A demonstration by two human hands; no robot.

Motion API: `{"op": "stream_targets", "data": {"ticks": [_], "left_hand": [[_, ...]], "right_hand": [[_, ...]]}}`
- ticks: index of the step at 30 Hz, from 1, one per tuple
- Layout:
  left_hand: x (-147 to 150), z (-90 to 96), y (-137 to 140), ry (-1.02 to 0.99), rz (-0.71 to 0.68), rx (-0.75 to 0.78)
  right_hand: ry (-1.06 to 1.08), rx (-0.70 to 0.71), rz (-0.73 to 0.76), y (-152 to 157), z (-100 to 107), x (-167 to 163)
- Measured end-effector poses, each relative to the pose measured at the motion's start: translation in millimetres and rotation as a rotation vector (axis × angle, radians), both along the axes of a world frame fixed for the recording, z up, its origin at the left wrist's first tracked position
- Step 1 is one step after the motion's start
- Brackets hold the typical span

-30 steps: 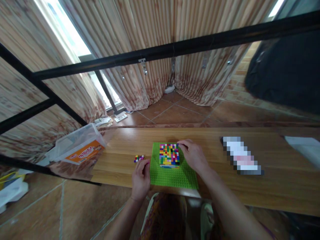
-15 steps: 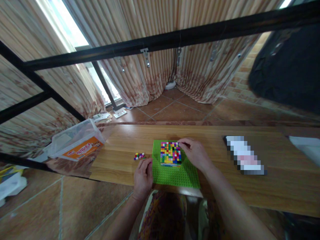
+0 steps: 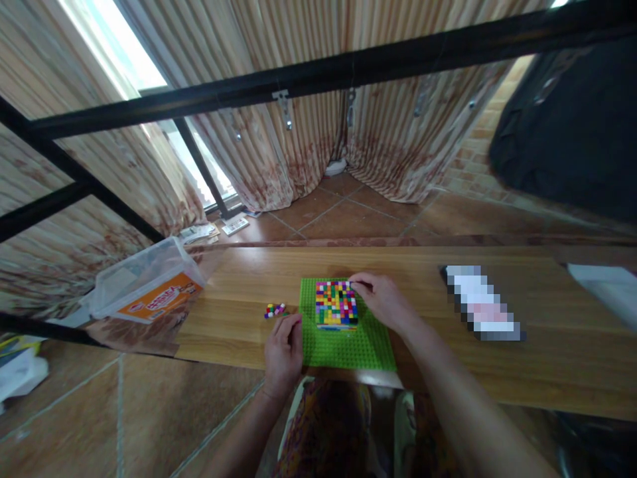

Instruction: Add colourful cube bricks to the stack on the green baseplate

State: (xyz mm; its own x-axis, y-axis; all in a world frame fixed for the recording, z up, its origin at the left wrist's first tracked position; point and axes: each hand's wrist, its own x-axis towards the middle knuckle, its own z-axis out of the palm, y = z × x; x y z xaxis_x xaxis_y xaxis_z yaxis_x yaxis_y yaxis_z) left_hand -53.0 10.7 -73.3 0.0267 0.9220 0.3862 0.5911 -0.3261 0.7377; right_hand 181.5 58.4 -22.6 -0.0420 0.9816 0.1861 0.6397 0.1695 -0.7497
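Brick block [image 3: 336, 305]: sitting on green baseplate [image 3: 348, 353], nearer its far edge than its near one, showing a top of many small coloured squares. Reaching with right hand [image 3: 382, 302] to the block's far right corner, holding thumb and forefinger tips nearly together there. Not making out any brick between those tips, so not being able to tell about a hold. Placing left hand [image 3: 283, 355] just beside the baseplate's left edge, curling fingers loosely inward. Not being able to tell about contact with that edge, nor about anything inside the curl.

Seeing a small cluster of loose bricks [image 3: 275, 311] lying on wooden tabletop [image 3: 239, 279], just beyond the left hand, mixing white, red, yellow and purple. Seeing a clear plastic box [image 3: 144, 269] standing at the left end, bearing an orange label [image 3: 160, 300]. Seeing a dark-edged phone [image 3: 482, 304] lying well to the right of the baseplate, showing blurred squares across its face. Seeing a black metal bar [image 3: 318, 74] crossing above, running in front of striped curtains [image 3: 298, 33].
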Motion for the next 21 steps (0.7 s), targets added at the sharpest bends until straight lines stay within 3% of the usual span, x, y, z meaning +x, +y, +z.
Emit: {"op": "stream_targets", "data": {"ticks": [13,17,21], "left_hand": [[-2,-0.1,0,-0.062,-0.006,-0.039],[-3,-1.2,0,-0.107,0.002,-0.059],[-4,-4.2,0,-0.171,0.016,-0.077]], "right_hand": [[0.106,0.002,0.008,-5,-13,3],[0.014,0.073,-0.046,-11,-9,1],[0.053,0.204,-0.128,-19,3,-1]]}}
